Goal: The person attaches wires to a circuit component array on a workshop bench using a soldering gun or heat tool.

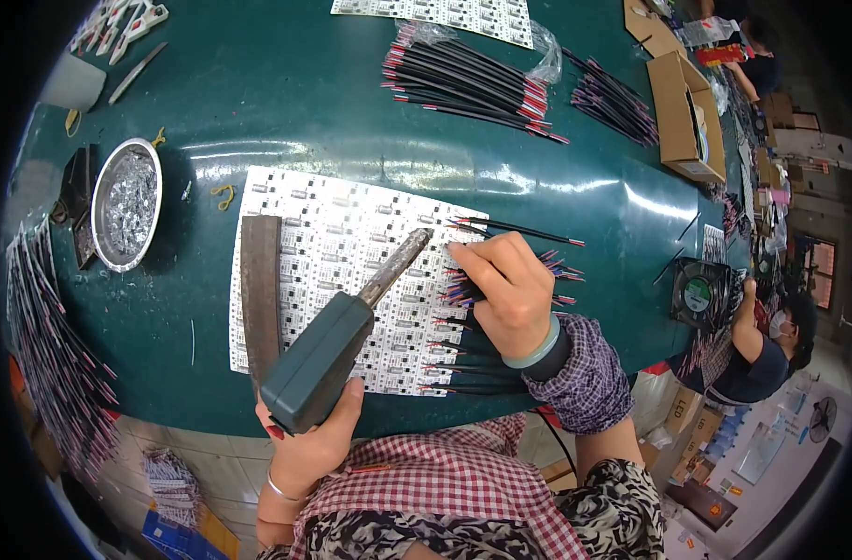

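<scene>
In my left hand (323, 439) is a dark green soldering gun (319, 359), its metal tip slanting up and right over a white panel of small circuit boards (342, 261). The tip ends by the panel's right edge. My right hand (512, 294) is closed over a bundle of black wires (561, 271), whose red and blue ends show on both sides of the fingers. Thumb and forefinger come together close to the tip; what lies between them is hidden. Several black wires (473, 366) reach from the panel's right edge below the hand. A rusty flat metal bar (261, 289) lies across the panel's left side.
A metal bowl of silvery scraps (127, 205) stands left. Wire bundles lie at the back (473, 79) and left edge (57, 345). A cardboard box (683, 117) and a small fan (697, 294) are on the right. Another person (762, 345) sits beyond the fan.
</scene>
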### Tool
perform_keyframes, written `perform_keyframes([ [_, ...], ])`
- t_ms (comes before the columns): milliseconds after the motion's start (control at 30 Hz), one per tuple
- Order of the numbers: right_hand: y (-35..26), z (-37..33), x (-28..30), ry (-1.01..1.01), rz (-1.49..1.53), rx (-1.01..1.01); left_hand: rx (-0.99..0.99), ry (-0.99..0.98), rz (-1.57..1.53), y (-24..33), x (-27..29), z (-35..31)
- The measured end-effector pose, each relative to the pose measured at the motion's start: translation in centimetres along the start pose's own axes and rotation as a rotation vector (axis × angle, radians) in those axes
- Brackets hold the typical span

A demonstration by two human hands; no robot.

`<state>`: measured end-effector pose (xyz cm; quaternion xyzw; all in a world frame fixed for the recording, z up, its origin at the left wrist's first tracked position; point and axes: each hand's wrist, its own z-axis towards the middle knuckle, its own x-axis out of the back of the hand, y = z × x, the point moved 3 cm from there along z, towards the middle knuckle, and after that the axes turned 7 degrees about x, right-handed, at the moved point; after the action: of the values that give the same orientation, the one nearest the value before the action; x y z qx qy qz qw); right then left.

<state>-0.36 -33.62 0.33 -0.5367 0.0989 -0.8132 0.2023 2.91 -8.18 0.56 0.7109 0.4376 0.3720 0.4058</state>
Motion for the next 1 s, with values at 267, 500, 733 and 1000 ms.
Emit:
perform_keyframes([
  [267, -0.1, 0.1, -0.3, -0.006, -0.014, 0.031, -0.217, -0.087, 0.039, 0.7, -0.8, 0.9],
  [500, -0.2, 0.1, -0.3, -0.008, -0.030, 0.029, -0.117, -0.142, 0.111, 1.9, -0.9, 1.0],
  [733, -0.3, 0.3, -0.3, -0.009, -0.045, 0.033, -0.217, -0.126, 0.171, 1.7, -0.8, 0.8],
  [1000, -0.3, 0.2, -0.3, -0.013, -0.050, 0.035, -0.246, -0.084, 0.114, 1.4, -0.4, 0.5],
])
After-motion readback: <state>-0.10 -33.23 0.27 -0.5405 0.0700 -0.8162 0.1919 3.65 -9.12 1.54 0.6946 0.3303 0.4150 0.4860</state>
